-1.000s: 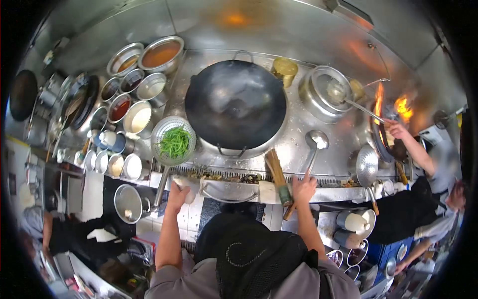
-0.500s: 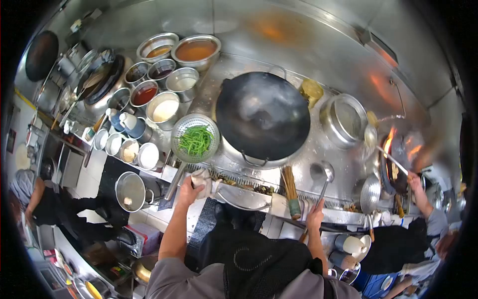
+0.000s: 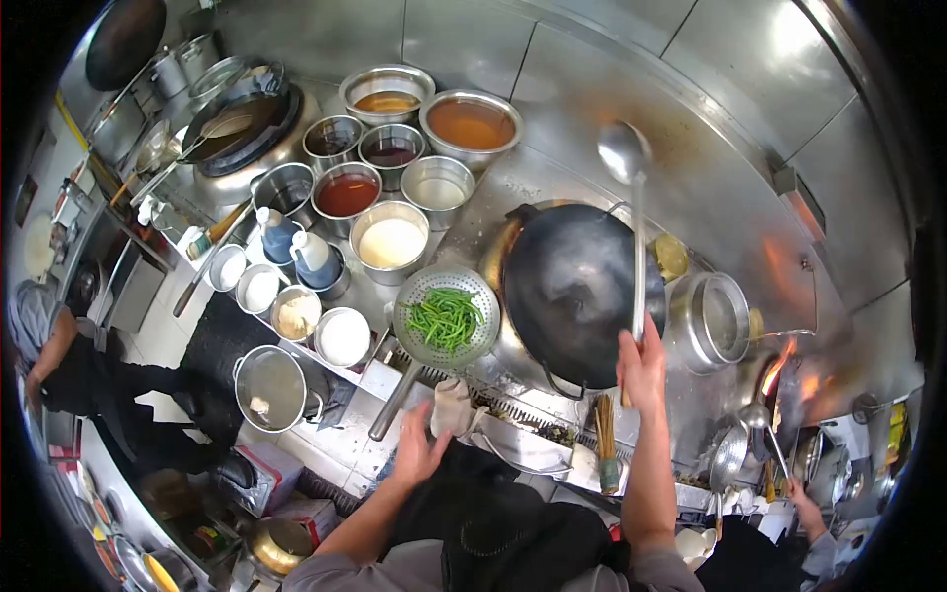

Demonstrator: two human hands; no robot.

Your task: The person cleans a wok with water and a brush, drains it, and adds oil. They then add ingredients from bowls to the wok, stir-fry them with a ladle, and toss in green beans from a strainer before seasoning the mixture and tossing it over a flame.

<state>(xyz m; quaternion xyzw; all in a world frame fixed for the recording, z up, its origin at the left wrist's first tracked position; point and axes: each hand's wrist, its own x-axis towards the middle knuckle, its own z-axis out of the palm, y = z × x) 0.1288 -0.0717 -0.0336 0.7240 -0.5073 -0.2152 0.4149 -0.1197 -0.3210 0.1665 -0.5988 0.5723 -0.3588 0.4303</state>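
Note:
My right hand (image 3: 643, 370) is closed round the long handle of a ladle (image 3: 638, 237). The ladle stands raised, its bowl beyond the far rim and its handle crossing the right side of the steaming black wok (image 3: 562, 335). My left hand (image 3: 421, 454) has its fingers apart beside a folded cloth (image 3: 452, 407) at the stove's front edge. Just beyond that hand, left of the wok, a perforated strainer (image 3: 414, 347) holds cut green vegetables (image 3: 446, 318) that look like beans. Its handle points toward me.
Steel bowls of sauces and liquids (image 3: 472, 123) stand at the back left, near white seasoning tubs (image 3: 342, 337). A bamboo brush (image 3: 607, 449) lies at the front edge. Right, a steel pot (image 3: 705, 321) stands before a burner flame (image 3: 779, 365) and a co-worker's hand (image 3: 797, 491).
My right hand has lifted the ladle from the front right up over the wok's right side. My left hand has let go of the cloth. The view has shifted, too.

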